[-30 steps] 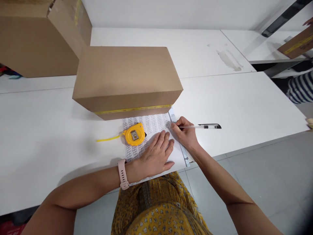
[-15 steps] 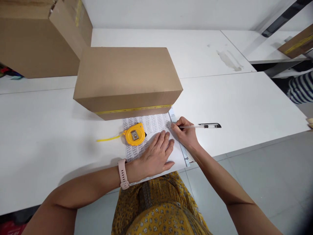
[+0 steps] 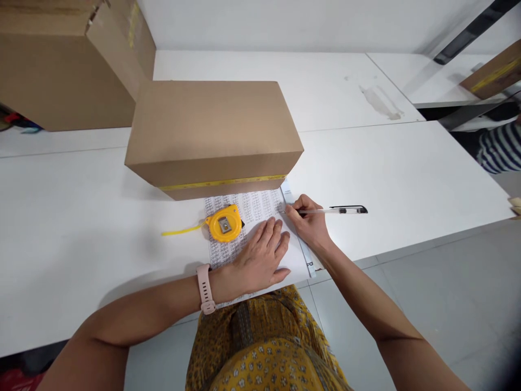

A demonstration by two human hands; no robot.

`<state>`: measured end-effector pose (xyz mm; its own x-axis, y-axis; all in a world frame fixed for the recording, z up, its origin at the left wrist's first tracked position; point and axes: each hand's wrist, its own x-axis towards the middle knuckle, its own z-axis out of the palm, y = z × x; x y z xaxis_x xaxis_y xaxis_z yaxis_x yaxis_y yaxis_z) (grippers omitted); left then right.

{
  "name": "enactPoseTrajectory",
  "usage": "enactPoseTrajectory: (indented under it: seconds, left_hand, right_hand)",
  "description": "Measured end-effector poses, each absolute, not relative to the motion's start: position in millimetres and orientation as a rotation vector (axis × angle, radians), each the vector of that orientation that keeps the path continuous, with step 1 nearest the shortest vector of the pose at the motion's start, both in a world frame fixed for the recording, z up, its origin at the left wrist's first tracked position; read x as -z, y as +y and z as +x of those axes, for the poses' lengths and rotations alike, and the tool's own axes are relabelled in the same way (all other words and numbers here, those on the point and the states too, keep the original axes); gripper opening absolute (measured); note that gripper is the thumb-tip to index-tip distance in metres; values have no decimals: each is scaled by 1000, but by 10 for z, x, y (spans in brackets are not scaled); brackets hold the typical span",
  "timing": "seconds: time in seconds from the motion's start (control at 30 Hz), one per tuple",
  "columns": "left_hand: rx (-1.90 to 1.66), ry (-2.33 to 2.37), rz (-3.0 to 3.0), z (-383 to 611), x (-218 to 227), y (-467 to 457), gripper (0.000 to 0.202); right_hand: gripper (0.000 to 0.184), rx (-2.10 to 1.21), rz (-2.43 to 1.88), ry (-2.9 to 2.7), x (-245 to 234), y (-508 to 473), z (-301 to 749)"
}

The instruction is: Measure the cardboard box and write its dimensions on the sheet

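My right hand (image 3: 311, 220) pinches a clear pen with a black cap on its far end (image 3: 344, 210), its tip on the sheet of paper (image 3: 299, 263). Columns of small handwriting cover much of that sheet. Flat on the paper lies my left hand (image 3: 260, 255), palm down, fingers stretched out. Left of it, a yellow tape measure (image 3: 224, 224) rests on the sheet with a short length of blade pulled out over the table. Just behind stands a closed cardboard box (image 3: 214, 125) with yellow tape along its side, covering the paper's top edge.
The white table (image 3: 73, 217) runs across the view. A larger cardboard box (image 3: 52, 81) stands at the back left. Another taped box (image 3: 494, 70) is at the far right, near a person's striped sleeve (image 3: 500, 146). A grey smear (image 3: 380, 100) marks the tabletop.
The view has shifted very slightly. Both hands, the pen and the tape measure keep practically the same positions.
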<state>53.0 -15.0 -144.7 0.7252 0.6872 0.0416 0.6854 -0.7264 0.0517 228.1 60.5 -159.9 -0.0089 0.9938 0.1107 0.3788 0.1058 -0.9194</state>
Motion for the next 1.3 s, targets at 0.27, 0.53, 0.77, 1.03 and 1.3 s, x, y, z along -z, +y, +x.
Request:
enactPoseTrajectory:
  seconds: [0.27, 0.53, 0.77, 1.03, 1.3]
  left_hand:
    - [-98, 1152, 2884, 526, 1461, -152, 77]
    - [-86, 1160, 2870, 530, 1472, -155, 78]
    - [-98, 1150, 2889, 528, 1465, -156, 77]
    - [-91, 1159, 2879, 526, 1474, -156, 78]
    - [-109, 1154, 2903, 528, 1470, -156, 77]
  right_hand:
    - [31, -875, -1405, -1483, 1611, 619, 2282]
    - [31, -861, -1403, -1502, 1635, 617, 2300]
    - [31, -852, -1421, -1498, 1616, 619, 2287]
    - [31, -887, -1420, -1500, 1611, 616, 2290]
    - [30, -845, -1419, -1493, 1605, 622, 2289]
